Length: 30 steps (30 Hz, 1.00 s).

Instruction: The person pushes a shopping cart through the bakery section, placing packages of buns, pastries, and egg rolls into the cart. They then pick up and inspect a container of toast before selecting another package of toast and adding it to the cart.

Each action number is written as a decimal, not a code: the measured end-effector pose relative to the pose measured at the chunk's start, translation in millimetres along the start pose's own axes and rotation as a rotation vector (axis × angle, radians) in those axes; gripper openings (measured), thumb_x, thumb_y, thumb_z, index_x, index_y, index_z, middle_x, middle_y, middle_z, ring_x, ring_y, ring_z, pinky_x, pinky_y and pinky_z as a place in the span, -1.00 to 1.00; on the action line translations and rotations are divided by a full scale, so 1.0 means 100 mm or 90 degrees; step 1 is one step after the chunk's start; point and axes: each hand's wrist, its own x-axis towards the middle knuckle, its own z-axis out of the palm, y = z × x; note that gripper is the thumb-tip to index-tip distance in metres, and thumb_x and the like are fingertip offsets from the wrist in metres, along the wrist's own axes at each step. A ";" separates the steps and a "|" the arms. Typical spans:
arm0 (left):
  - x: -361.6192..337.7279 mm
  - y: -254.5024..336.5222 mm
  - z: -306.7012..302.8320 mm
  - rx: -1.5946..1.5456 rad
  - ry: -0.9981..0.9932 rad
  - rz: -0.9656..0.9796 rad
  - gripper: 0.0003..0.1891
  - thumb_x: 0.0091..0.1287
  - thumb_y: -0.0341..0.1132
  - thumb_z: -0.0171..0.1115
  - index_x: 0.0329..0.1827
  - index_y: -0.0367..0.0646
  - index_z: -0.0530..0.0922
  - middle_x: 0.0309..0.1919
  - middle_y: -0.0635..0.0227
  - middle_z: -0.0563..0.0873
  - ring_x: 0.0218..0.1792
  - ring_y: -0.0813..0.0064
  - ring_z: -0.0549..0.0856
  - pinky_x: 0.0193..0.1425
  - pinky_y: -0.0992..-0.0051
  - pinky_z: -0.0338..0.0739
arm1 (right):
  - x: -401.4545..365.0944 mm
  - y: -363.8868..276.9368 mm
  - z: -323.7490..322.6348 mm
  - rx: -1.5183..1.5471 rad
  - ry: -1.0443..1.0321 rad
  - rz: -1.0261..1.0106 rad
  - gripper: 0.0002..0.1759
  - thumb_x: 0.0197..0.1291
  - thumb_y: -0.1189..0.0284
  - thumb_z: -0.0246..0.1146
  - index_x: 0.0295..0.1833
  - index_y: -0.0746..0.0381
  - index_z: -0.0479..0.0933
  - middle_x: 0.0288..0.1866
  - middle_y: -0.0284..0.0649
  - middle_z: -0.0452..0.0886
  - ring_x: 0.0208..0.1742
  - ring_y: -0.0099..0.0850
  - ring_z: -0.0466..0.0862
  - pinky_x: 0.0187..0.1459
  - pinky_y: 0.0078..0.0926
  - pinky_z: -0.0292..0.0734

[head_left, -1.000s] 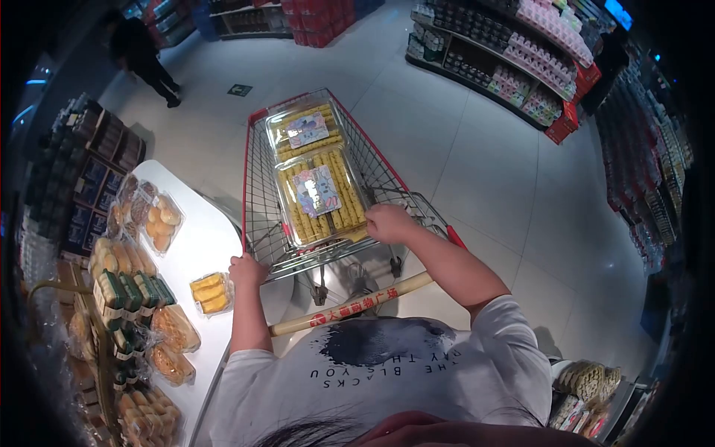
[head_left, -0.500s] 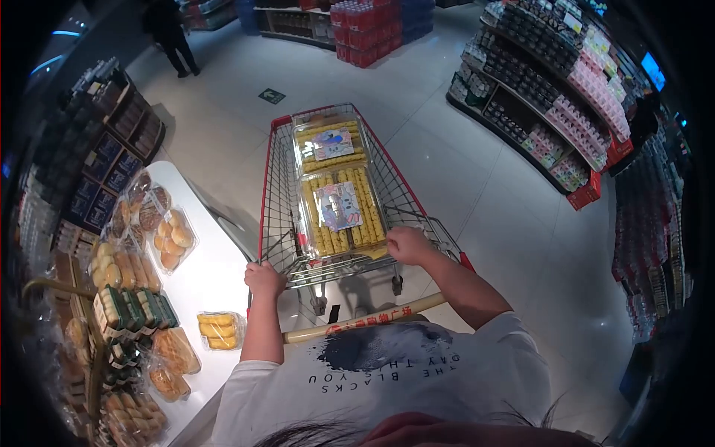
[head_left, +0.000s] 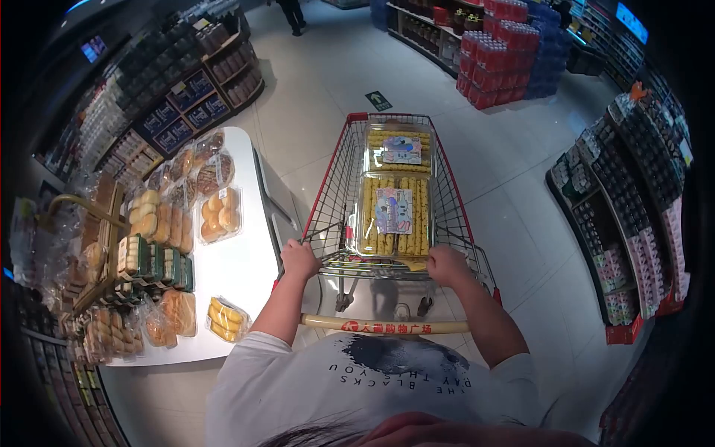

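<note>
A shopping cart [head_left: 464, 216] with a red rim and wire sides stands in front of me. My left hand [head_left: 299, 258] is closed around its near left edge. My right hand [head_left: 448, 266] is closed at its near right edge, beside the corner of a clear plastic box of yellow stick-shaped snacks [head_left: 376, 240]. A second such box [head_left: 380, 139] lies farther forward in the cart. Both lids carry a colorful label. The cream handle bar [head_left: 469, 326] with red lettering runs close to my body, below both hands.
At left is a white table [head_left: 257, 294] with packaged breads [head_left: 220, 216] and a pack of yellow rolls [head_left: 227, 319]. Drink shelves [head_left: 625, 201] stand at right. Red drink packs [head_left: 495, 63] are stacked ahead. A person [head_left: 293, 15] is in the far aisle, beyond a green floor arrow [head_left: 378, 100].
The view has swung left, so the cart, bread table and shelves appear farther right. Both hands keep their hold on the cart. The distant person appears nearer the top edge.
</note>
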 end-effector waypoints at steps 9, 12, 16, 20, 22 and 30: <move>0.66 0.10 -0.19 -0.075 0.000 -0.114 -0.51 0.02 -0.07 0.19 -0.02 -0.17 0.47 -0.04 0.09 0.39 -0.02 0.14 0.42 0.06 0.30 0.33 | 1.16 0.22 -0.10 -0.002 -0.036 -0.064 -0.81 -0.03 0.38 0.04 -0.43 0.28 0.47 -0.40 -0.05 0.51 -0.29 -0.08 0.53 -0.25 -0.15 0.42; 0.88 0.12 -0.22 -0.103 0.002 -0.154 -0.50 0.02 -0.06 0.19 0.00 -0.16 0.46 -0.02 0.08 0.38 0.00 0.13 0.42 0.06 0.27 0.33 | 1.36 0.21 -0.16 0.018 -0.035 -0.071 -0.82 -0.04 0.39 0.05 -0.44 0.28 0.46 -0.41 -0.06 0.50 -0.29 -0.09 0.52 -0.27 -0.16 0.42; 1.21 0.07 -0.38 -0.114 -0.032 -0.194 -0.45 0.00 -0.02 0.22 0.02 -0.14 0.46 -0.01 0.07 0.41 0.05 0.11 0.42 0.04 0.29 0.40 | 1.90 0.18 -0.25 0.042 -0.051 -0.129 -0.85 -0.06 0.42 0.07 -0.46 0.29 0.45 -0.43 -0.06 0.50 -0.31 -0.09 0.52 -0.31 -0.19 0.40; 1.47 -0.04 -0.63 -0.107 -0.118 -0.161 -0.38 0.04 0.03 0.18 0.13 -0.13 0.40 0.12 -0.03 0.32 0.13 0.08 0.37 0.00 0.23 0.39 | 2.38 0.12 -0.29 0.086 -0.099 -0.116 -0.85 -0.06 0.42 0.09 -0.43 0.29 0.47 -0.44 -0.07 0.50 -0.35 -0.12 0.52 -0.33 -0.25 0.39; 1.73 -0.13 -0.60 -0.094 -0.123 -0.166 -0.38 0.04 0.02 0.17 0.14 -0.12 0.39 0.12 -0.04 0.32 0.13 0.08 0.37 -0.01 0.25 0.39 | 2.70 0.18 -0.22 0.127 -0.136 -0.095 -0.82 -0.06 0.40 0.10 -0.40 0.30 0.48 -0.44 -0.07 0.50 -0.38 -0.14 0.52 -0.34 -0.28 0.39; 2.59 -0.62 -0.99 -0.078 -0.142 -0.187 -0.45 0.10 -0.09 0.09 0.15 -0.15 0.37 0.14 -0.08 0.30 0.13 0.07 0.36 -0.05 0.25 0.38 | 3.70 -0.26 -0.10 0.160 -0.135 -0.102 -0.79 -0.05 0.38 0.12 -0.37 0.32 0.47 -0.45 -0.06 0.49 -0.39 -0.17 0.52 -0.34 -0.31 0.39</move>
